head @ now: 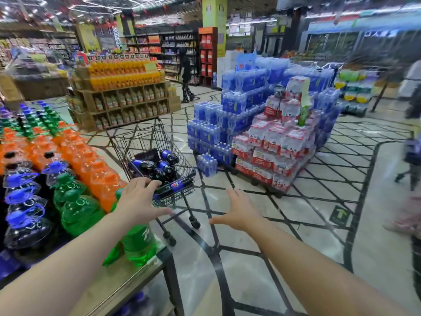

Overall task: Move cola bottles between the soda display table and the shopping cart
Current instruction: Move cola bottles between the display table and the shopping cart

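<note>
Head view shows both bare hands, left hand (140, 202) and right hand (239, 213), fingers spread and empty, reaching toward dark blue-capped plastic cola bottles (157, 165) lying in the black wire shopping cart (182, 176) beside the soda counter (127, 279); next, likely grip one.

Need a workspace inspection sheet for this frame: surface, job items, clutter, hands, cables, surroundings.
Surface: soda display table, grey top, bare strip at near edge.
Job's things: dark blue-capped cola bottles lying in black wire shopping cart; more upright on table.
Clutter: orange and green soda bottles crowd the table.
Hands: left hand open, reaching at cart; right hand open, holding nothing.
Cables: nothing seen.
Surroundings: stacked water packs, juice display, patterned tile floor.
</note>
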A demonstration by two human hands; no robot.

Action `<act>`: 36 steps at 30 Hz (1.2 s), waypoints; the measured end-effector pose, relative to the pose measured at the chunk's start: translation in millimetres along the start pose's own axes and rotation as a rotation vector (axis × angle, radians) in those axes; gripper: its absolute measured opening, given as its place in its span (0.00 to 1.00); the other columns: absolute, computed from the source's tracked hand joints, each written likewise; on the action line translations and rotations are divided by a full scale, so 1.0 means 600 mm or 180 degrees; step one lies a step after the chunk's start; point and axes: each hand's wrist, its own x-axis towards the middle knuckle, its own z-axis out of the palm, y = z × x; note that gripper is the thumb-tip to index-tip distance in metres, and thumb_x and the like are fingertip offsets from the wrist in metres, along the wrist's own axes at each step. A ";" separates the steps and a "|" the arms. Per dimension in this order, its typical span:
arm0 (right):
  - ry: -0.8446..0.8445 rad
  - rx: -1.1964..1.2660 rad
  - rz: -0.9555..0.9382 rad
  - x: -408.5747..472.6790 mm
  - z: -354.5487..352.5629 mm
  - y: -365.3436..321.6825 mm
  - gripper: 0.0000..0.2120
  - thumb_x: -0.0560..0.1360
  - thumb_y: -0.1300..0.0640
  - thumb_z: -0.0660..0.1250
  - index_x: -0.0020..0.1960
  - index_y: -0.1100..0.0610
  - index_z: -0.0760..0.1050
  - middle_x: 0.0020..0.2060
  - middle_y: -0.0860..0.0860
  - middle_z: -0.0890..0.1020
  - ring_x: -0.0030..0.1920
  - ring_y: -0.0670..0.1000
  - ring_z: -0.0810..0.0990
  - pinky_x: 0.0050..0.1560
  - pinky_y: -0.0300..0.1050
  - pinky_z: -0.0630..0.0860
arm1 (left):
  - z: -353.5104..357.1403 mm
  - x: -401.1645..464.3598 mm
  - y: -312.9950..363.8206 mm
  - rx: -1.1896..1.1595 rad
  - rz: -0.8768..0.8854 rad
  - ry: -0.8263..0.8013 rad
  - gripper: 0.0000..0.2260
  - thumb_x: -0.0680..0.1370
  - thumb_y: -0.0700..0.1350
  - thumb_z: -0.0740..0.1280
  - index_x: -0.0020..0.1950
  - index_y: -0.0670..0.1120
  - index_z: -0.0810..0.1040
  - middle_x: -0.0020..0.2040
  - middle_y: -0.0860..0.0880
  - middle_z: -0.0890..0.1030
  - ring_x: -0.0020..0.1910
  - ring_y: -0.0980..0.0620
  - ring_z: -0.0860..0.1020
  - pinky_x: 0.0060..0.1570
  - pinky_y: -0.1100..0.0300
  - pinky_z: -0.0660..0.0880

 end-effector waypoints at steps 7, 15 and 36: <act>-0.0071 -0.0100 0.0017 0.124 -0.026 0.029 0.59 0.65 0.28 0.75 0.83 0.53 0.51 0.82 0.51 0.58 0.82 0.53 0.54 0.79 0.55 0.59 | 0.036 0.159 0.011 -0.0069 -0.0028 -0.0265 0.48 0.70 0.78 0.67 0.83 0.56 0.62 0.77 0.46 0.67 0.78 0.42 0.63 0.76 0.45 0.65; -0.0108 -0.0439 -0.0116 0.346 -0.080 0.035 0.55 0.67 0.29 0.75 0.82 0.55 0.56 0.80 0.53 0.63 0.79 0.55 0.60 0.77 0.55 0.65 | 0.046 0.369 0.006 0.0024 -0.0025 -0.0446 0.47 0.70 0.76 0.68 0.84 0.57 0.60 0.77 0.48 0.67 0.78 0.44 0.62 0.75 0.48 0.64; -0.0688 -0.0165 -0.0758 0.948 -0.085 0.045 0.61 0.64 0.28 0.76 0.83 0.55 0.52 0.80 0.54 0.62 0.79 0.57 0.60 0.77 0.54 0.62 | 0.128 0.752 -0.094 0.0065 -0.1195 -0.0721 0.47 0.71 0.77 0.67 0.84 0.57 0.59 0.81 0.44 0.63 0.80 0.41 0.62 0.78 0.45 0.61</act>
